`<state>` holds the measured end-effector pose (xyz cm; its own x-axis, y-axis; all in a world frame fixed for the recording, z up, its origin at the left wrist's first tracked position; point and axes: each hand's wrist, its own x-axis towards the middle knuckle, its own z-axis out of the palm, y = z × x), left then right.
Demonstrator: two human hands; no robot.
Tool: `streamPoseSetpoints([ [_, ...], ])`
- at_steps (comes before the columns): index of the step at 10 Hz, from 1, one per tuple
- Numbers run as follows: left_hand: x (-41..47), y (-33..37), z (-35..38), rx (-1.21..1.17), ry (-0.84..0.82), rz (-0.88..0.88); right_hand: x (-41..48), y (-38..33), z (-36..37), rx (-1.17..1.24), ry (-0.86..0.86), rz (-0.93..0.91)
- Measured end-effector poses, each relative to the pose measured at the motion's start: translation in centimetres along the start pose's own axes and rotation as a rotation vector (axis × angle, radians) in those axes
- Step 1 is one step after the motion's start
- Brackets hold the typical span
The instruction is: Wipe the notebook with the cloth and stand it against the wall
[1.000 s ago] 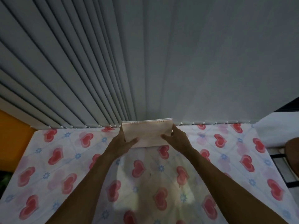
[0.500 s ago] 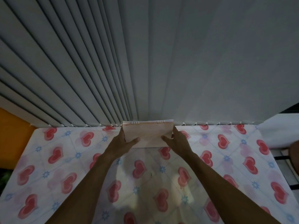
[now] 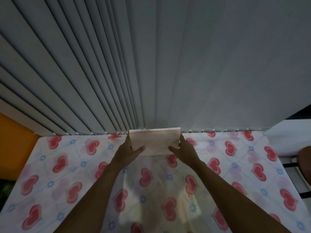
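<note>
A pale pink spiral-bound notebook stands upright at the far edge of the table, its wire binding on top, leaning back against the grey vertical blinds. My left hand grips its left edge, thumb across the front cover. My right hand grips its right edge the same way. No cloth is in view.
The table is covered with a white cloth printed with red hearts and blue flowers. An orange wall lies to the left. A white surface and a dark rack lie to the right.
The notebook has tipped slightly more upright against the blinds. Both hands stay on its sides.
</note>
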<state>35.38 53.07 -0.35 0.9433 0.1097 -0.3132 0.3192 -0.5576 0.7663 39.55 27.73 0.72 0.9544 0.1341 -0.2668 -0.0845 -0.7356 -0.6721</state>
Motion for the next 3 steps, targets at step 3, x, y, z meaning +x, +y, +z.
streamPoseSetpoints([
  [3, -3.8, 3.7, -2.7, 0.171, 0.115, 0.115, -2.8, -0.9, -1.8, -0.039, 0.093, 0.087],
])
